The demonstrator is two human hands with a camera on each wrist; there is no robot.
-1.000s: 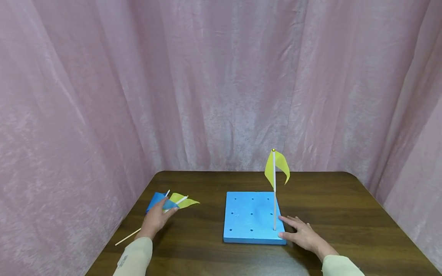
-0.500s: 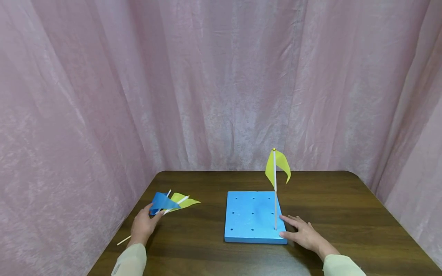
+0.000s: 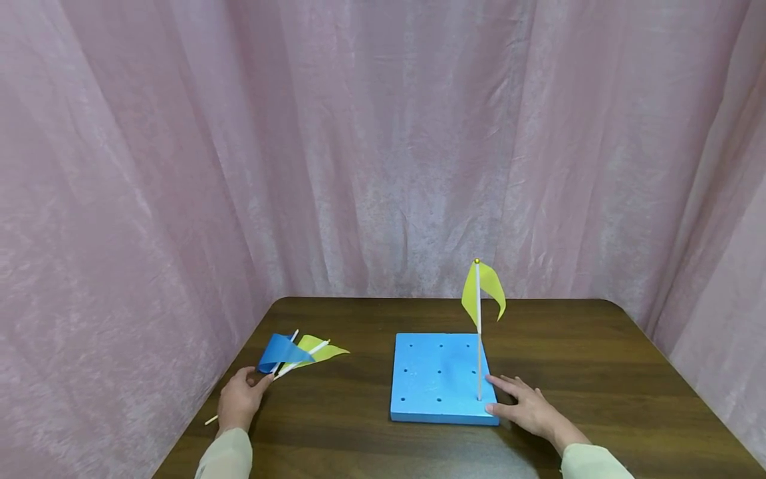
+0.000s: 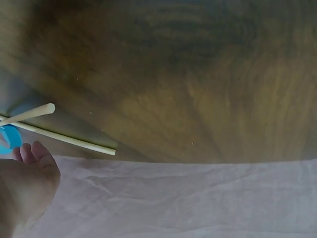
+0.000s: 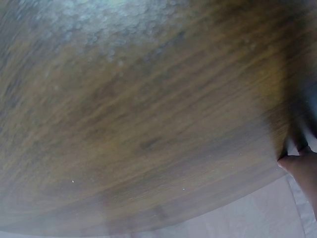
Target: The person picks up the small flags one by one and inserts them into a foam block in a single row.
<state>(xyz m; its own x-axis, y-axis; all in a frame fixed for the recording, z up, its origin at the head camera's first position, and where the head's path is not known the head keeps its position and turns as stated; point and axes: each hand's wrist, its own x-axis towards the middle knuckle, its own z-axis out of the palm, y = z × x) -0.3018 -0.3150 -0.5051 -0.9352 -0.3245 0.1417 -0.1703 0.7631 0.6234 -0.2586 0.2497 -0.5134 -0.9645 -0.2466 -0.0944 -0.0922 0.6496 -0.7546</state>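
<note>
On the left of the table, a blue triangular flag (image 3: 286, 350) lies across a yellow flag (image 3: 320, 352), their sticks crossing. My left hand (image 3: 239, 400) pinches the blue flag's stick just below its cloth. In the left wrist view one stick end (image 4: 47, 109) tilts up over the other stick (image 4: 89, 144), and curled fingers (image 4: 37, 152) show beside a bit of blue cloth. Another yellow flag (image 3: 492, 286) stands upright in the front right hole of a blue square board (image 3: 421, 386). Thumb and straight fingertips of my right hand (image 3: 526, 409) rest against the board's right edge.
The board has several small holes in rows. Both it and the lying flags are on a dark wooden table (image 3: 353, 439) with rounded far corners. Pink curtains (image 3: 383, 146) hang behind the table and along its sides.
My left hand has drawn back toward me and left, from the blue cloth down to the stick. The lying flags barely shift, and my right hand stays at the board.
</note>
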